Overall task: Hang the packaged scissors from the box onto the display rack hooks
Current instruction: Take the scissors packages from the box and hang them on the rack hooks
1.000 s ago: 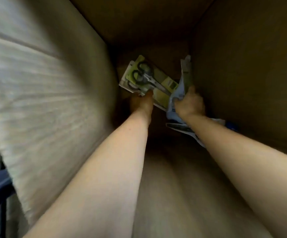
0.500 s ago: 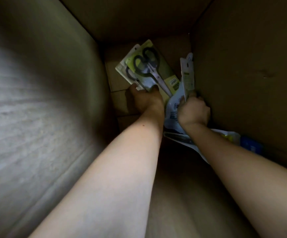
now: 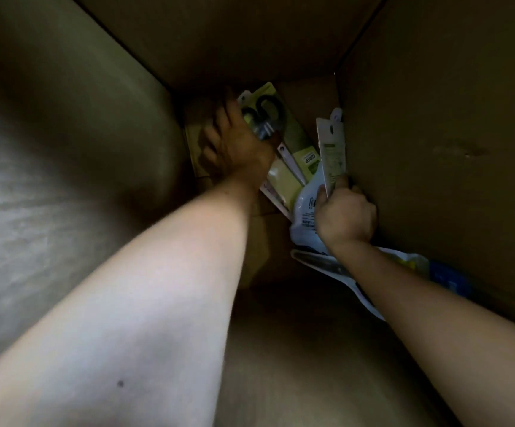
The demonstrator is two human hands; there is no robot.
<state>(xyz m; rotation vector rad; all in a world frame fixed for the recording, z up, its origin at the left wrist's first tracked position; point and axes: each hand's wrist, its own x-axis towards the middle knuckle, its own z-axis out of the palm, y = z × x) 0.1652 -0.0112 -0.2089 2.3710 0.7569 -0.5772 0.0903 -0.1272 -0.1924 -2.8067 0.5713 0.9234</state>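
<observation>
Both my arms reach deep into a dim cardboard box (image 3: 435, 134). My left hand (image 3: 237, 143) lies on a green-backed pack of black-handled scissors (image 3: 293, 140) at the box's far end, its fingers spread over the pack's left edge near the handles. My right hand (image 3: 344, 215) grips a white carded scissors pack (image 3: 331, 147) that stands upright against the right wall. Its fingers are curled round the card's lower end. The display rack is out of view.
More packaged items lie under my right forearm: a white pack (image 3: 321, 263) and a blue-and-yellow pack (image 3: 444, 275) by the right wall. The box's left wall (image 3: 65, 149) and far wall (image 3: 234, 35) close in tightly.
My left hand slid up from the green pack's lower edge to its handle end. My right hand stayed on the white pack, which now stands a little more upright.
</observation>
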